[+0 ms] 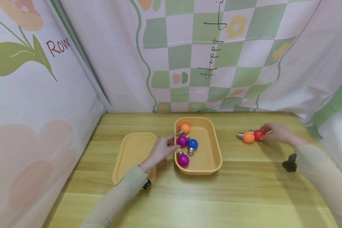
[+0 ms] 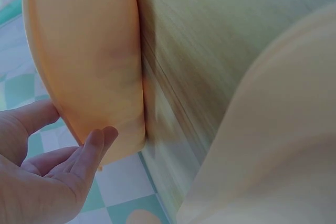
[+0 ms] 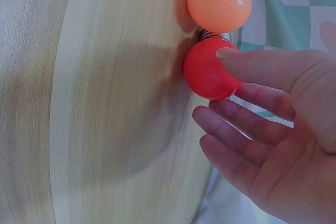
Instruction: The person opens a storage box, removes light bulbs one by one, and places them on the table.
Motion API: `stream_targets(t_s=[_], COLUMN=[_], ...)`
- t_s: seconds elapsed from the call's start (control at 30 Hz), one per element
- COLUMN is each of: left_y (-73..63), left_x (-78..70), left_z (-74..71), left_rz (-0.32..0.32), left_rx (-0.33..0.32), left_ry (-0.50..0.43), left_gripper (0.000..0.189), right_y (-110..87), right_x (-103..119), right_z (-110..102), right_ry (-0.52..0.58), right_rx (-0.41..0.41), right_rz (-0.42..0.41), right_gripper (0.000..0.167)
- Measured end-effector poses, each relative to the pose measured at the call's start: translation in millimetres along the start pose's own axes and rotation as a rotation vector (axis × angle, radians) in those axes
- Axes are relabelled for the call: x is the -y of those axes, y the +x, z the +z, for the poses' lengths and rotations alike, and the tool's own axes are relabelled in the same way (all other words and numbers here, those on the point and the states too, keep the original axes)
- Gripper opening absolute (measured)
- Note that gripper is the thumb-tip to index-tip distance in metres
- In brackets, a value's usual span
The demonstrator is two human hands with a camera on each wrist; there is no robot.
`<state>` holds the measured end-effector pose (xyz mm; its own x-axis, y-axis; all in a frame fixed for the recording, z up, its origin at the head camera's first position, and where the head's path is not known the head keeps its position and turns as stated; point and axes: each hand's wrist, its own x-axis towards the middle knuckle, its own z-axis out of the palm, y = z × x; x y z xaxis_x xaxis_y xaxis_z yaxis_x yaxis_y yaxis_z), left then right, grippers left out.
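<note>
At frame right, your right hand (image 1: 277,132) is pinching the red bulb (image 1: 258,135); you should be easing it clear of the orange bulb (image 1: 248,137). At centre, your left hand (image 1: 161,148) is gripping the box (image 1: 198,172).

Backed by a white curtain (image 1: 117,57) printed with green-and-white checks (image 1: 179,58), yellow flowers (image 1: 230,29) and "Happy". Closed off at left by a white fabric panel (image 1: 45,104) bearing peach flowers, green leaves (image 1: 9,53) and "Row". Creased at right, beside a green fabric band (image 1: 334,103). Furnished with a wood-grain table (image 1: 231,199), softly lit.
</note>
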<state>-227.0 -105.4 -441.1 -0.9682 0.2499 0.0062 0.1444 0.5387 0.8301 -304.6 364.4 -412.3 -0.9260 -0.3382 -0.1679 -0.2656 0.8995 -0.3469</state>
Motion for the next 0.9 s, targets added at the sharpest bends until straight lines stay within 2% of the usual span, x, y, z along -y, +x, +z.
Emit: stream_targets(t_s=[0.33,0.57,0.9], left_y=[-0.6,-0.7,0.7], left_x=[-1.5,-1.6,-1.2], left_z=[-0.9,-1.3,-0.6], left_rz=[-0.014,-0.012,-0.02], left_rx=[0.005,0.006,0.008], left_ry=[-0.007,-0.004,-0.011], left_gripper=[0.06,0.06,0.06], right_y=[1.2,0.2,-0.2], right_x=[-3.1,0.6,1.0], right_z=[2.0,0.0,1.6], right_ry=[-0.007,-0.02,-0.009], right_rx=[-0.03,-0.007,-0.015], right_rz=[-0.002,0.02,0.01], right_gripper=[0.05,0.054,0.049])
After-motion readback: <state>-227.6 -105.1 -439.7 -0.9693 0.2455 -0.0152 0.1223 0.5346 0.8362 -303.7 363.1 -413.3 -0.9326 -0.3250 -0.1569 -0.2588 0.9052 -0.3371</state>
